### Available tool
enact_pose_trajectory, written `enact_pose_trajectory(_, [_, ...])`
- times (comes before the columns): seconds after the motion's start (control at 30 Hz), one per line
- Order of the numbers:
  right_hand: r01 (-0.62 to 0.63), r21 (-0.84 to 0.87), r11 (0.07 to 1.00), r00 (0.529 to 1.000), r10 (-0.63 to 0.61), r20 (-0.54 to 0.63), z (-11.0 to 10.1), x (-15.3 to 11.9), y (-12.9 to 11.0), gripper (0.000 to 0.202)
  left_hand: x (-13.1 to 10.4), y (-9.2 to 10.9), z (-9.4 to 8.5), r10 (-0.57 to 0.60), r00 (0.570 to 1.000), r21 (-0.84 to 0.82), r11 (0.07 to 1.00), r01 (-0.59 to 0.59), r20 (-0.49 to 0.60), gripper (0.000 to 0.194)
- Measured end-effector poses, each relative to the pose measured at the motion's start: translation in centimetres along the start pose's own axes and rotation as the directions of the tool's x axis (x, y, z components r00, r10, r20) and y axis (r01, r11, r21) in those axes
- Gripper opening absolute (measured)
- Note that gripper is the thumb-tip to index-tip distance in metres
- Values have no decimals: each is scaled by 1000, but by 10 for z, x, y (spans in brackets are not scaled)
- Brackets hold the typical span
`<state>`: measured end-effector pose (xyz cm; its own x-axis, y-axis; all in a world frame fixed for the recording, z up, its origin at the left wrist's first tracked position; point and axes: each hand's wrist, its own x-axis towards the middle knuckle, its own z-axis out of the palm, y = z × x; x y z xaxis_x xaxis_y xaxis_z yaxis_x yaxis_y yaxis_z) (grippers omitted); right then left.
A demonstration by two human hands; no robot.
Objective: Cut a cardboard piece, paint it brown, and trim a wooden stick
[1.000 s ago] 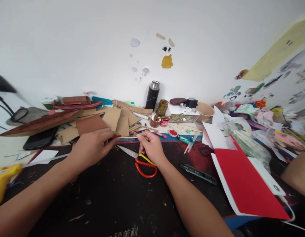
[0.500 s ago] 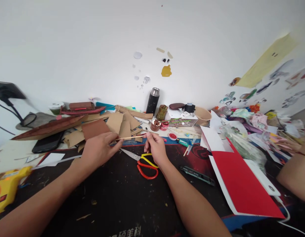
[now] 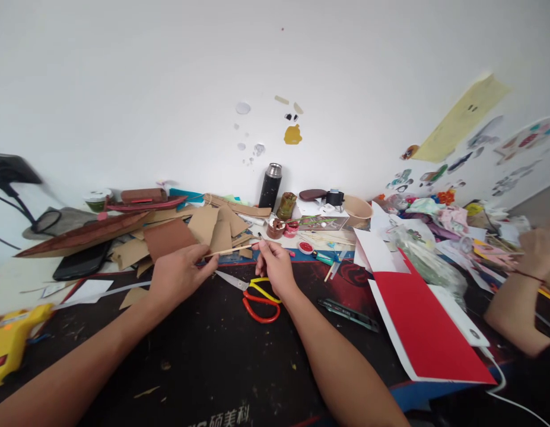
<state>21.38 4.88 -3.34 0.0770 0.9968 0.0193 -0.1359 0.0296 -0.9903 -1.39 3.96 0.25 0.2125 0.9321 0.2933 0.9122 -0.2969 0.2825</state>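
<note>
My left hand [image 3: 182, 274] is closed in a pinch on a thin, pale wooden stick [image 3: 232, 249], which points right towards my other hand. My right hand [image 3: 273, 265] is closed too, its fingertips around a small dark-tipped thing [image 3: 259, 235] whose kind I cannot make out. The stick's far end meets or nearly meets those fingertips. Below my right hand lies a pair of scissors [image 3: 260, 299] with red and yellow handles, blades pointing left. Cardboard pieces [image 3: 211, 226] are piled just behind my left hand.
A yellow glue gun [image 3: 17, 338] lies at left, a utility knife [image 3: 348, 314] and red card [image 3: 428, 320] at right. A black flask [image 3: 270, 188] and small paint pots [image 3: 306, 248] stand behind. Another person's arm [image 3: 519, 302] is at the far right.
The view has shifted slightly. My hands keep their grips, with the stick still between them. The other person's hand at the far right has risen.
</note>
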Motion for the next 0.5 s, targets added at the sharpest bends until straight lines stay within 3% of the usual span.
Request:
enact_pose_trajectory(0.27, [-6, -26, 1000, 993, 9, 121, 3, -5, -2, 46, 0, 3, -2, -15, 999, -8, 1000, 15, 41, 33])
enact_pose_trajectory(0.5, [-15, -73, 997, 992, 24, 125, 3, -6, -3, 40, 2, 5, -4, -18, 993, 48, 999, 13, 113, 34])
